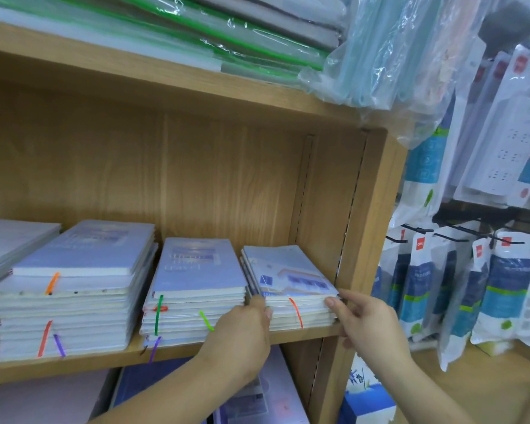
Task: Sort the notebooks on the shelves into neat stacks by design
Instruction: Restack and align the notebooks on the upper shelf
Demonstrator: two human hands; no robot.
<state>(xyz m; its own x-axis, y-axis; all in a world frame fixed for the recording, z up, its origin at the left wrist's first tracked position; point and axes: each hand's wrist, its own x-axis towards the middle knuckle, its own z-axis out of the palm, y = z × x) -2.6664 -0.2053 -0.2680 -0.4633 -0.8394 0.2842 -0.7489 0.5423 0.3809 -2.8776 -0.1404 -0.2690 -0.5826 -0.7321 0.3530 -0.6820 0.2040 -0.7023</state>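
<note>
Small stack of pale-blue plastic-wrapped notebooks (291, 286) sits at the wooden shelf's (104, 361) right end. My left hand (242, 328) and right hand (364, 319) pinch its front corners with curled fingers (332, 302). Risk: slick wrap and skewed top copies, so the stack could fan out.

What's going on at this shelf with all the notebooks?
A person is tidying notebooks on a wooden shelf. Both hands are on the right-hand stack. The left hand holds its front left corner. The right hand holds its front right corner, next to the shelf's side wall. The upper notebooks in that stack are slightly out of line. The middle stack and the left stack lie beside it, untouched.
</note>
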